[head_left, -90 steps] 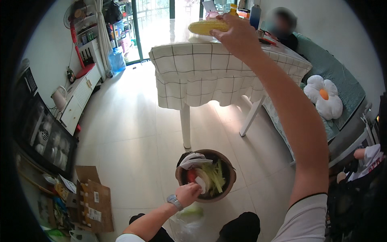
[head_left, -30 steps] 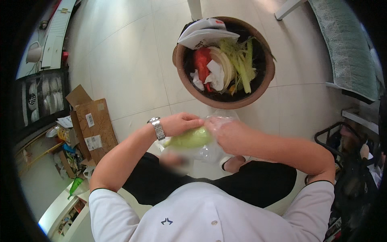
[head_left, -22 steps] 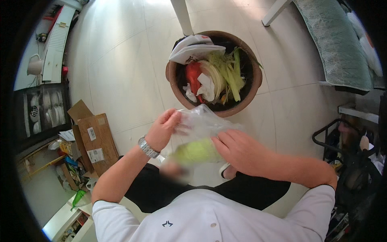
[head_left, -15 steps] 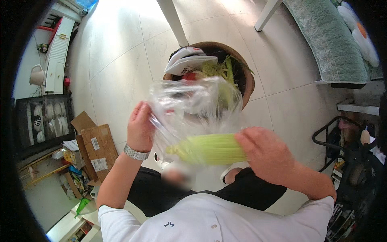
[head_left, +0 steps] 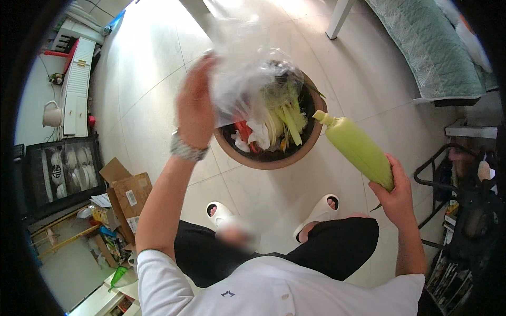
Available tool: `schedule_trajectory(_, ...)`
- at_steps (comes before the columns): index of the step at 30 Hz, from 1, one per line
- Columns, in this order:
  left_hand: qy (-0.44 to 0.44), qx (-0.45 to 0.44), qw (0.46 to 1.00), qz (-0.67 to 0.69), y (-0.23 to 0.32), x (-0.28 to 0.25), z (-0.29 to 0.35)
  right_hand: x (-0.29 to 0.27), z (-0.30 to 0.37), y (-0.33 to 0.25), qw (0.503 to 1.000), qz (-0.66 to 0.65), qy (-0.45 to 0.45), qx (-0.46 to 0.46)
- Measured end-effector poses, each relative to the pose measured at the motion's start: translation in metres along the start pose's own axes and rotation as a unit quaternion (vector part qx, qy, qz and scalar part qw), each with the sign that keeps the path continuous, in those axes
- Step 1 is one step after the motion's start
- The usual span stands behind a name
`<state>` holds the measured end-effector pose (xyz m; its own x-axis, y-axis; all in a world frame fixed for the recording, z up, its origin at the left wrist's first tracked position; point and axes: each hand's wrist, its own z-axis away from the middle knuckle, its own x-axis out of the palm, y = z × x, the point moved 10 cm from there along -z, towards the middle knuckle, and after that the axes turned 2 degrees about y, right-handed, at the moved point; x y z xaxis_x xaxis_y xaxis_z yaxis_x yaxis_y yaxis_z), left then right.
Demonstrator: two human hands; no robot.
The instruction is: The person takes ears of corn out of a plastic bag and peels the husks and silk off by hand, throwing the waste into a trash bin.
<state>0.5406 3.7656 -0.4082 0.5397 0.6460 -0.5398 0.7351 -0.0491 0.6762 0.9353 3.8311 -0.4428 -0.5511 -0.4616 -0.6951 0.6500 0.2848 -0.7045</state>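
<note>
My right hand is closed around the lower end of an ear of corn in its pale green husk. The ear is held to the right of the round brown bin, its stalk end pointing up and left. A crumpled clear plastic bag hangs from my left hand, which is blurred by motion. The bag covers the far left part of the bin. Corn husks, white crumpled tissue and something red lie inside the bin.
Cardboard boxes stand at the left beside a dark dish cabinet. White furniture legs rise beyond the bin. At the far right are a green quilted seat and a black metal frame. My sandalled feet are below the bin.
The ear of corn has come out of the plastic bag and moved right with my right hand. My left hand has carried the bag up and away over the bin.
</note>
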Motion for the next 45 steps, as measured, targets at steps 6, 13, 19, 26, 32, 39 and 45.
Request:
schedule_trajectory(6, -0.276, 0.207, 0.907, -0.24, 0.015, 0.15, 0.036, 0.015, -0.004, 0.02, 0.997, -0.059, -0.017, 0.048)
schedule_trajectory(13, -0.441, 0.174, 0.836, -0.277, -0.057, 0.213, 0.061, 0.021, -0.006, 0.04, 0.996, -0.074, -0.012, 0.057)
schedule_trajectory(19, -0.698, 0.197, 0.584, -0.364, -0.108, 0.293, 0.09, 0.028, -0.012, 0.048, 0.992, -0.09, -0.049, 0.078)
schedule_trajectory(26, -0.653, 0.195, 0.675, -0.282, -0.157, 0.315, 0.09, 0.032, -0.015, 0.038, 0.992, -0.101, -0.059, 0.055)
schedule_trajectory(32, -0.708, 0.148, 0.593, -0.353, -0.086, 0.28, 0.083, 0.028, -0.013, 0.044, 0.991, -0.103, -0.05, 0.069)
schedule_trajectory(39, -0.486, 0.133, 0.824, -0.26, 0.01, 0.196, 0.048, 0.033, -0.012, 0.045, 0.992, -0.106, -0.037, 0.065)
schedule_trajectory(45, -0.367, 0.11, 0.917, -0.114, 0.04, 0.117, 0.027, 0.016, -0.022, 0.023, 0.998, -0.049, -0.034, 0.02)
